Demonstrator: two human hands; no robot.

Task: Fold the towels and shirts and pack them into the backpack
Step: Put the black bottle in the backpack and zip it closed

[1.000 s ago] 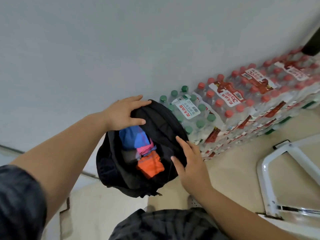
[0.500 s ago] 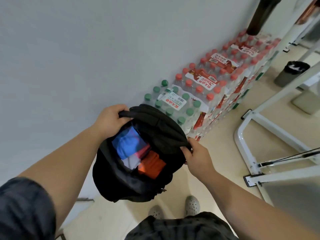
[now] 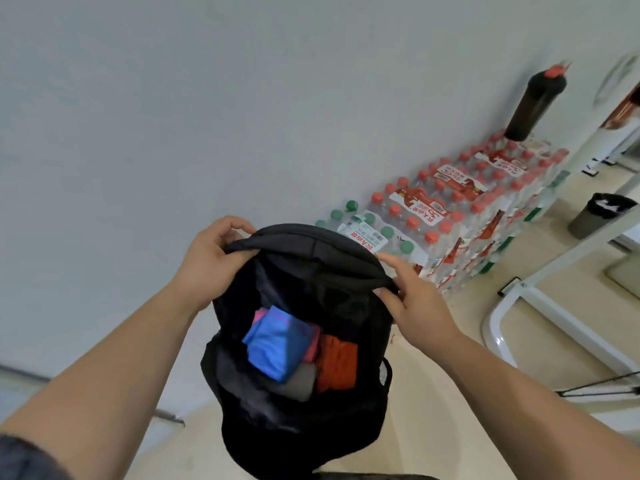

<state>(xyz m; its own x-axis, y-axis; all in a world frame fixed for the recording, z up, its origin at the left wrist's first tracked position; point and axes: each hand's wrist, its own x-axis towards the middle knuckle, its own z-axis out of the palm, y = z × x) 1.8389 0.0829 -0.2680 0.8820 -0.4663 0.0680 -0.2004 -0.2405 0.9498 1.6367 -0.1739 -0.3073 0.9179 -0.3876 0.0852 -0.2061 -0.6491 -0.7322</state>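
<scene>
Nearest the camera, a black backpack [image 3: 298, 441] is held above a pale floor [image 3: 433, 393] with its mouth opened upward. Folded cloths are seen inside: a blue piece [image 3: 277, 341] on top, a pink one [image 3: 313, 344] under its edge, an orange-red one [image 3: 337, 362] just beside it on the right, a grey one [image 3: 301, 382] below. The far rim is gripped at its left end by the left hand [image 3: 214, 258], fingers curled over it; its right end is pinched between thumb and fingers of the right hand [image 3: 415, 303]. Beyond, wrapped packs of water bottles [image 3: 450, 216] are stacked along the wall [image 3: 207, 98], a dark bottle [image 3: 535, 105] upright on top. A bin [image 3: 601, 214] stands farther right.
</scene>
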